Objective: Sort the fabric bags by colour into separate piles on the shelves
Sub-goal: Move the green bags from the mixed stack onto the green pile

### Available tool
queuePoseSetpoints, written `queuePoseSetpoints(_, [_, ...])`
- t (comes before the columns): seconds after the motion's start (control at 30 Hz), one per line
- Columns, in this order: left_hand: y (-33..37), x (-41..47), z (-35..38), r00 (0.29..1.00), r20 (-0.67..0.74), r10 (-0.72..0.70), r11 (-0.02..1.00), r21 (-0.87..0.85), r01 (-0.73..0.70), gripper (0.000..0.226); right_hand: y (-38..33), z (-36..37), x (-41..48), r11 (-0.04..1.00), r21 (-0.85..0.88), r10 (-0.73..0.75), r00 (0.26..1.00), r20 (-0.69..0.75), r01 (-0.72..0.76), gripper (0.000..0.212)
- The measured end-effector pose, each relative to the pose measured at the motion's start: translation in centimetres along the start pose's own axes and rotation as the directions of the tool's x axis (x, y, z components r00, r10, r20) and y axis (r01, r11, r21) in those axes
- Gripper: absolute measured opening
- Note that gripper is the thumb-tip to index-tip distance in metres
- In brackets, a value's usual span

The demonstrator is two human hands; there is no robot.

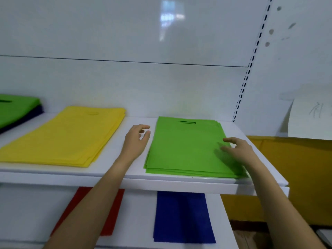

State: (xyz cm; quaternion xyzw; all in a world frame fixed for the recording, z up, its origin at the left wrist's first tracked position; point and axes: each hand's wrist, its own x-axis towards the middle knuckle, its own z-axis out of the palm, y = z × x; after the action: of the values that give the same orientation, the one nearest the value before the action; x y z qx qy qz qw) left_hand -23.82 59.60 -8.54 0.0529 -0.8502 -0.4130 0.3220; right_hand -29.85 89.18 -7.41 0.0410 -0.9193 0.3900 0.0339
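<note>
A pile of green fabric bags [185,148] lies flat on the right of the upper white shelf [133,174]. My left hand [136,141] hovers just left of that pile, fingers loosely curved and holding nothing. Over the pile's right edge is my right hand [237,148], fingers spread and relaxed, empty. A pile of yellow bags [66,135] lies to the left on the same shelf. At the far left a mixed stack [16,110] shows green bags on top of dark blue ones. On the lower shelf lie red bags [115,212] and blue bags [181,216].
The white back panel [125,83] rises behind the shelf, with a slotted upright [242,90] at its right end. Beyond the shelf's right end are a yellow wall [296,177] and a hanging sheet of paper [310,119].
</note>
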Motion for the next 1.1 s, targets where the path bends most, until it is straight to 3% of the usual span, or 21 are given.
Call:
queuePoseSetpoints(0.07, [0.2,-1.3,-1.5,0.999,-0.021,0.034,0.999,-0.034,-0.035,0.021,-1.6,-0.1,-1.1,0.985,-0.055,-0.168,0.982,-0.089,0.163,0.036])
queuePoseSetpoints(0.13, [0.5,-2.7,-3.5,0.996,-0.048,0.072,0.996,-0.051,-0.074,0.022,-4.0,0.8,-2.9,0.946,0.014,-0.321,0.938,-0.131,0.325,0.034])
queuePoseSetpoints(0.3, [-0.1,-6.4,-10.5,0.988,-0.111,0.106,0.993,-0.04,-0.111,0.034,-10.0,7.1,-8.2,0.812,0.147,-0.566,0.824,-0.036,0.564,0.035])
queuePoseSetpoints(0.53, [-3.6,-14.0,-22.7,0.981,-0.19,0.026,0.998,0.068,-0.014,0.038,-18.3,16.0,-18.4,0.664,0.289,-0.74,0.662,0.118,0.69,0.047])
queuePoseSetpoints(0.7, [-6.4,-19.8,-31.2,0.961,-0.265,-0.074,0.98,0.16,0.12,0.032,-23.1,21.3,-24.9,0.582,0.354,-0.809,0.566,0.159,0.732,0.042])
queuePoseSetpoints(0.9, [-9.7,-24.8,-39.1,0.915,-0.378,-0.14,0.945,0.224,0.237,0.031,-27.8,26.5,-29.6,0.544,0.404,-0.838,0.496,0.226,0.735,0.045])
queuePoseSetpoints(1.1, [-12.1,-24.4,-43.8,0.911,-0.395,-0.119,0.923,0.293,0.247,0.032,-32.3,31.1,-30.4,0.508,0.427,-0.861,0.441,0.253,0.748,0.046])
